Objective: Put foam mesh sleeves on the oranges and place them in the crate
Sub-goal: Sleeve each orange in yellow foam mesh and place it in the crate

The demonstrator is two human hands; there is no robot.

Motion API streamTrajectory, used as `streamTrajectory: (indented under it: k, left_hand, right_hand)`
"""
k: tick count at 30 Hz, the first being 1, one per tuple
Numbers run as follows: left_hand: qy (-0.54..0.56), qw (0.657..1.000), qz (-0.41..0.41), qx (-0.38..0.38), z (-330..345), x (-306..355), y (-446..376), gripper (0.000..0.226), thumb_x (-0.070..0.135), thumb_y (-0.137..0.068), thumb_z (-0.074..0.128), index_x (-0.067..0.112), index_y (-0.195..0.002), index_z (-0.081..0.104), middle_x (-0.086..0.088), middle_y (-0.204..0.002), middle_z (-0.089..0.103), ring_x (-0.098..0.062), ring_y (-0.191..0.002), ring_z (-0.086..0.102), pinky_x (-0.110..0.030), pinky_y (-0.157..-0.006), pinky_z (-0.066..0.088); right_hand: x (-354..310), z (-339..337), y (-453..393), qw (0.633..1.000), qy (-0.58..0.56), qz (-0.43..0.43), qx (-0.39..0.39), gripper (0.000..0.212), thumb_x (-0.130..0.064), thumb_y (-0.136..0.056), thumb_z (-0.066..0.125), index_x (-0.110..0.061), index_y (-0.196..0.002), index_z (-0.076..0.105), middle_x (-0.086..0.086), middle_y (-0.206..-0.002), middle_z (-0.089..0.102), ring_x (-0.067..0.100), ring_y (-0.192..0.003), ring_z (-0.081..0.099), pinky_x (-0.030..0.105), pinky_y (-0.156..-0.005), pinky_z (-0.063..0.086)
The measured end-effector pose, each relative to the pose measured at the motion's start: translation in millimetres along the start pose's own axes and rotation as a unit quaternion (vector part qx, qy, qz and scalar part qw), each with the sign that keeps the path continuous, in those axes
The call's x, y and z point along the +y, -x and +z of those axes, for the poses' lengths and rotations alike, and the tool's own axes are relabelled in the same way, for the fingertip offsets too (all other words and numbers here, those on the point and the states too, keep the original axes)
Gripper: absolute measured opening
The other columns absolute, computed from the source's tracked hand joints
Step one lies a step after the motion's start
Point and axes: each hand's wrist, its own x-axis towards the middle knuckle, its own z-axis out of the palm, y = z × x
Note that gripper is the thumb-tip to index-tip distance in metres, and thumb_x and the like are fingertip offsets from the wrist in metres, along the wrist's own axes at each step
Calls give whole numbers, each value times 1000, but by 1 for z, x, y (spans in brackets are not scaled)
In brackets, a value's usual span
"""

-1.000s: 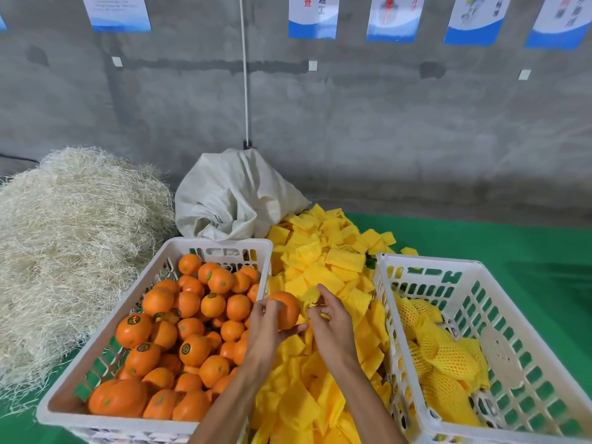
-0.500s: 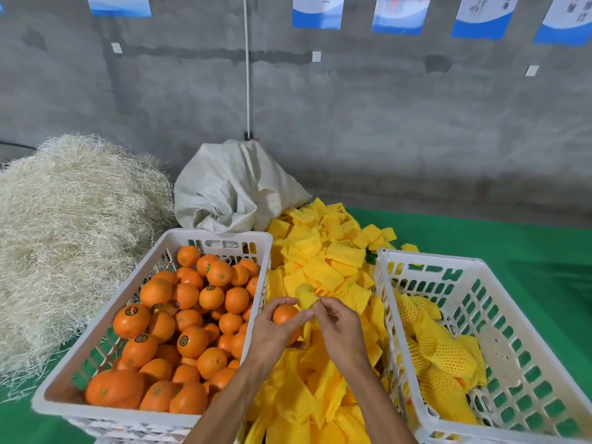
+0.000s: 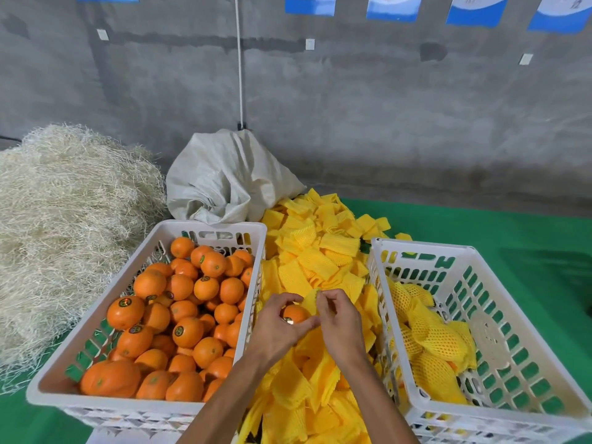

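My left hand (image 3: pixel 278 328) grips an orange (image 3: pixel 295 313) with a small sticker, above the heap of yellow foam mesh sleeves (image 3: pixel 315 270). My right hand (image 3: pixel 339 318) pinches one yellow sleeve (image 3: pixel 311 300) right beside the orange, touching it. The left white crate (image 3: pixel 205 227) is full of bare oranges (image 3: pixel 185 315). The right white crate (image 3: pixel 426 246) holds several sleeved oranges (image 3: pixel 439 341) along its left side.
A pile of pale straw (image 3: pixel 64 225) lies at the left. A grey sack (image 3: pixel 227 181) leans against the concrete wall behind the crates. A green mat (image 3: pixel 512 229) covers the ground at the right.
Both hands dropped slightly toward me with the orange. My right hand picked one sleeve out of the heap and brought it against the orange.
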Motion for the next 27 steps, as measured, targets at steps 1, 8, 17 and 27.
streamTrajectory:
  k: [1,8,17,27]
  left_hand:
    - [9,1000,-6,-2,1,0,0,63,75,-63,82,39,-113,66,18,-108,61,-12,-72,70,-36,-50,60]
    - [54,998,-31,29,-6,-1,-5,34,32,-80,77,29,-114,74,-4,-58,62,-13,-45,44,-29,-45,47]
    - [80,996,-26,29,-6,0,-5,10,31,-78,78,35,-85,74,0,-58,55,-15,-47,34,-29,-45,31]
    - [164,978,-127,24,-10,8,-7,6,17,-89,81,22,-92,77,-17,-72,70,-32,-59,64,-57,-58,62]
  right_hand:
    - [-1,2,2,1000,8,-13,-3,18,-39,-102,57,-23,-99,64,-10,-86,68,-1,-78,64,21,-62,51]
    - [-5,11,10,987,120,-100,40,19,-34,-106,48,-17,-104,58,-5,-51,43,11,-41,39,22,-42,22]
    - [-2,-9,-11,902,-327,278,55,29,-21,-105,55,-1,-123,66,16,-120,71,33,-113,67,53,-100,52]
    - [-8,-23,-12,845,-424,322,-47,38,-27,-101,59,-2,-129,61,15,-126,70,28,-114,69,41,-84,58]
